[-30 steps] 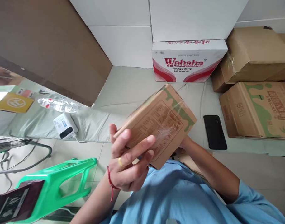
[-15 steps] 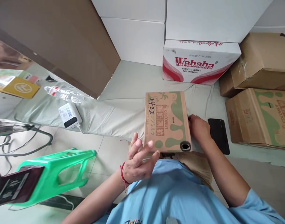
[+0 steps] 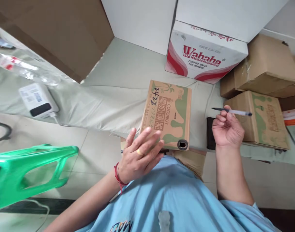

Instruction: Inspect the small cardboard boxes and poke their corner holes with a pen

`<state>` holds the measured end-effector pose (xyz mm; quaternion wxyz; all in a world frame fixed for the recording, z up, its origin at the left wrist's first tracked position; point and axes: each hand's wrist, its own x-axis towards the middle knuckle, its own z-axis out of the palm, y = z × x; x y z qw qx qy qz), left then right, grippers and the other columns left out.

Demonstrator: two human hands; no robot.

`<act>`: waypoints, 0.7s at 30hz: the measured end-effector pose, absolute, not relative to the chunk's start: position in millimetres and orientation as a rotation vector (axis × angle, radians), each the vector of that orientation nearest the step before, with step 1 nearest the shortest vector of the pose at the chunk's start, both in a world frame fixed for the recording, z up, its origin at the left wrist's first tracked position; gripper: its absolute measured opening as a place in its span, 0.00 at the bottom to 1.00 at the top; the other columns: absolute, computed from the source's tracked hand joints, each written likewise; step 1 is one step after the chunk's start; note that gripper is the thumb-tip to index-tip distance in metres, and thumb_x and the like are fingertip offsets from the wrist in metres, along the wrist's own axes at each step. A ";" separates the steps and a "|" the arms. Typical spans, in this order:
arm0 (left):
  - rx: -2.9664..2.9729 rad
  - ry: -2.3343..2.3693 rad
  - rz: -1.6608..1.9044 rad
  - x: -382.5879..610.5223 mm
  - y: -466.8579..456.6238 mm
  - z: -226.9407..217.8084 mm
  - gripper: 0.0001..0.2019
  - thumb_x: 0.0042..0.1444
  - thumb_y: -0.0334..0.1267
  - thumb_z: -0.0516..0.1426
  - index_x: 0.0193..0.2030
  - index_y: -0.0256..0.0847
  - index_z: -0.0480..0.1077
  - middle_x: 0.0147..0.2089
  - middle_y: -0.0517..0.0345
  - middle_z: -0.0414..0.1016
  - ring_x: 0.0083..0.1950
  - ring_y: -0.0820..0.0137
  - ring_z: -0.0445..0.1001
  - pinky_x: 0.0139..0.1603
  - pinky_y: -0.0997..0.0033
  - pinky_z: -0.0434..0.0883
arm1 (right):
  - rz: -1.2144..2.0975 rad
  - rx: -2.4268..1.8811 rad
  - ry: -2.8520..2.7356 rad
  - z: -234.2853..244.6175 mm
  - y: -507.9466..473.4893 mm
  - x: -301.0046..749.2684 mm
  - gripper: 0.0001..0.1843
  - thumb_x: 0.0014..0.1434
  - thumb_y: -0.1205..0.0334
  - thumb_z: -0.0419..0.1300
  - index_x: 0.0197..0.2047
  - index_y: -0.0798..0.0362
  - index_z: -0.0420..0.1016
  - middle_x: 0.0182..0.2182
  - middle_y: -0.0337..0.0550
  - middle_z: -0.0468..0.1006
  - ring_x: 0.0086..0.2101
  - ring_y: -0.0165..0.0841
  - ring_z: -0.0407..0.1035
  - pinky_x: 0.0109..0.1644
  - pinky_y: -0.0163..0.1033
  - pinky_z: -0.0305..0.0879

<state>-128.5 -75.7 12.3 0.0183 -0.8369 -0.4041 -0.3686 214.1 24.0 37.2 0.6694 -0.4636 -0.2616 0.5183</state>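
A brown cardboard box with green drip shapes, the word COCONUT and handwritten "2422" lies at the table's near edge, before my body. Its near right corner has a dark-rimmed hole. My left hand is open, fingers spread over the box's near left corner; whether the fingertips press on it I cannot tell. To the right of the box, my right hand pinches a pen with a clear barrel and a black end pointing left. Partly behind that hand lies a flat black object.
A white-and-red Wahaha water carton stands at the back, with brown boxes and another coconut box to the right. Leftward are a large brown carton, a plastic bottle, a white device with a cable and a green stool.
My right hand has moved from the box's right side out to the right and up, and a pen now shows in it. My left hand has turned palm down over the box's corner.
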 end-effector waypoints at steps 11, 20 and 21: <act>-2.925 -1.105 -0.786 -84.2 -21.1 56.8 0.13 0.73 0.35 0.61 0.61 0.36 0.80 0.66 0.43 0.83 0.69 0.49 0.80 0.67 0.46 0.80 | 1.076 -1.154 -0.801 77.1 -31.5 188.3 0.18 0.60 0.49 0.71 0.45 0.54 0.87 0.20 0.36 0.77 0.16 0.24 0.59 0.19 0.30 0.55; -3.109 -1.149 -0.870 -82.7 -4.5 46.0 0.21 0.72 0.38 0.64 0.69 0.36 0.77 0.75 0.42 0.77 0.78 0.50 0.73 0.82 0.42 0.69 | 0.798 -1.294 -1.283 54.6 -46.7 169.2 0.12 0.73 0.51 0.67 0.41 0.50 0.83 0.23 0.34 0.74 0.24 0.27 0.68 0.27 0.33 0.62; -3.112 -1.164 -0.878 -82.5 -5.5 46.1 0.21 0.73 0.38 0.64 0.69 0.36 0.77 0.75 0.43 0.77 0.78 0.50 0.73 0.82 0.42 0.68 | 0.749 -1.314 -1.360 52.7 -47.2 167.2 0.12 0.75 0.51 0.65 0.41 0.49 0.82 0.24 0.35 0.74 0.24 0.28 0.68 0.28 0.34 0.64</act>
